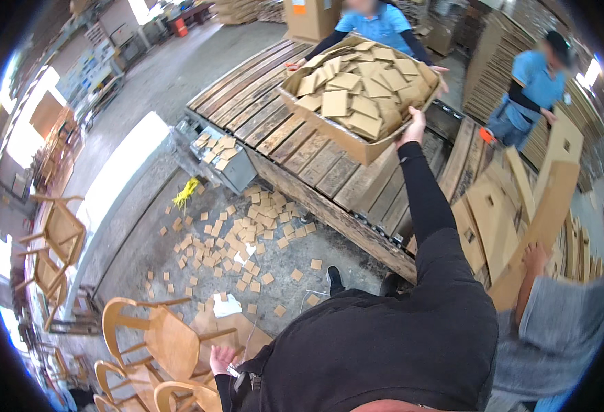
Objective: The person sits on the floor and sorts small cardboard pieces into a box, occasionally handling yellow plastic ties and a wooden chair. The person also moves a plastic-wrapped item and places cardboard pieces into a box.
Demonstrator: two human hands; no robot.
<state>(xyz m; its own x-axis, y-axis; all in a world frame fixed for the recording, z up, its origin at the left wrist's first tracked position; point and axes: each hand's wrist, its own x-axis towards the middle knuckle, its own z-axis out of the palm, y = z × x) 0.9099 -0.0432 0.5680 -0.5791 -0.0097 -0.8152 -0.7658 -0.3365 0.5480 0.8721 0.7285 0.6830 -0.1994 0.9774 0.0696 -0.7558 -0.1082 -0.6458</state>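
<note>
Many wooden slats (292, 147) beneath cardboard box (331, 132)

The right arm (427, 192) stretches forward, nearly straight, the right hand (412, 128) gripping at its end; the left hand (224, 359) hangs low beside the torso (384, 347), half-curled.

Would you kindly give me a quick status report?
Right hand on carton. Left hand low, near wooden chair. Carton heaped with cardboard pieces. Small brown squares scattered across floor.
</note>
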